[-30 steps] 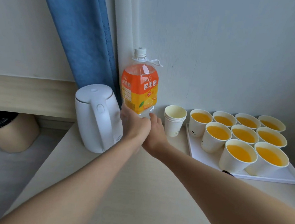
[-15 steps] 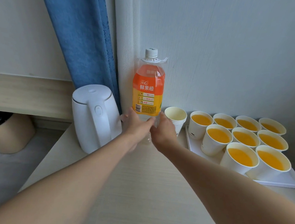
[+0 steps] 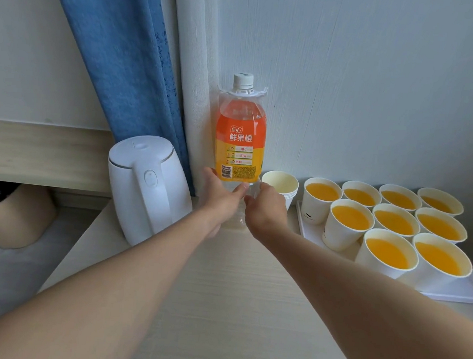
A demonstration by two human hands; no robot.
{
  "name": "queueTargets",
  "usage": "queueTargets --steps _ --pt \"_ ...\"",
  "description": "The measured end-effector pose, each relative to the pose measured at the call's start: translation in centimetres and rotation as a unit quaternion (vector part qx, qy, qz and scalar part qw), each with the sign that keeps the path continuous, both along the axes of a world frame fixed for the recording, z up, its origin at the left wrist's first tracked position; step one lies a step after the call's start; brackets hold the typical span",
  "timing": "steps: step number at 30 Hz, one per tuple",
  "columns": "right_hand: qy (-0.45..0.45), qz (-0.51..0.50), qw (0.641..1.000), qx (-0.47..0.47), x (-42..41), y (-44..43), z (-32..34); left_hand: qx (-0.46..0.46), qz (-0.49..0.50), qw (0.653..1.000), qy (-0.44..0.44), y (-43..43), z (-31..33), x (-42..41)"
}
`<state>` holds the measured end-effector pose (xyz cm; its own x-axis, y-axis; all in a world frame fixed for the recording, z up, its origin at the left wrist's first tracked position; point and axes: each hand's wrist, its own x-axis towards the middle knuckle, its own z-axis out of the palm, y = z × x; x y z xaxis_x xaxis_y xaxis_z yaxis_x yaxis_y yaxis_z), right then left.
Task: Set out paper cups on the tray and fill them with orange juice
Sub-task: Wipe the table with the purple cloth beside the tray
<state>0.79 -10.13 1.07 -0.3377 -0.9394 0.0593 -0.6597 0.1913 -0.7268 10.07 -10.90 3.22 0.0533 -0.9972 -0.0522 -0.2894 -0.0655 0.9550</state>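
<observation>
An orange juice bottle point(image 3: 240, 139) with a white cap stands upright on the table against the wall, mostly drained. My left hand point(image 3: 218, 197) grips its clear base from the left, thumb across the front. On the base's right side, my right hand point(image 3: 265, 210) curls its fingers and thumb round it. Several paper cups point(image 3: 350, 223) filled with orange juice stand on the white tray point(image 3: 448, 292) at the right. A short stack of empty paper cups point(image 3: 280, 183) sits between the bottle and the tray.
A white electric kettle point(image 3: 146, 188) stands just left of the bottle. Behind it hang a blue curtain point(image 3: 126, 55) and a white one. The light wooden table point(image 3: 232, 308) stretches toward me. A bed lies lower left.
The bottle has been turned so another side of its label faces me. My two hands, pressed together at its base before, have drawn slightly apart. The view has shifted closer.
</observation>
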Motion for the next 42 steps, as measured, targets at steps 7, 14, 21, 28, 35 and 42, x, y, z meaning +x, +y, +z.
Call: queueTargets --steps 7,14,21,28,35,42 --pt "0.004 0.002 1.0 0.009 -0.3 0.3 0.5 0.01 -0.005 1.0 -0.009 0.1 -0.2 -0.3" --pt "0.021 -0.035 0.999 0.007 0.9 2.6 2.2 -0.005 0.018 0.998 -0.065 1.7 0.1 0.6" --pt "-0.115 0.129 0.985 -0.001 6.5 4.9 3.5 -0.229 0.106 0.965 -0.068 4.4 5.9 5.3" --pt "-0.171 0.213 0.961 0.051 11.4 5.6 5.0 -0.029 0.216 0.976 -0.011 3.9 5.5 12.3" --pt "-0.1 0.194 0.975 0.031 11.8 5.7 4.9 0.049 0.107 0.988 0.101 3.9 3.7 13.4" --pt "-0.089 0.171 0.981 0.026 10.3 6.1 5.0 0.06 0.052 0.993 0.084 3.3 3.1 12.3"
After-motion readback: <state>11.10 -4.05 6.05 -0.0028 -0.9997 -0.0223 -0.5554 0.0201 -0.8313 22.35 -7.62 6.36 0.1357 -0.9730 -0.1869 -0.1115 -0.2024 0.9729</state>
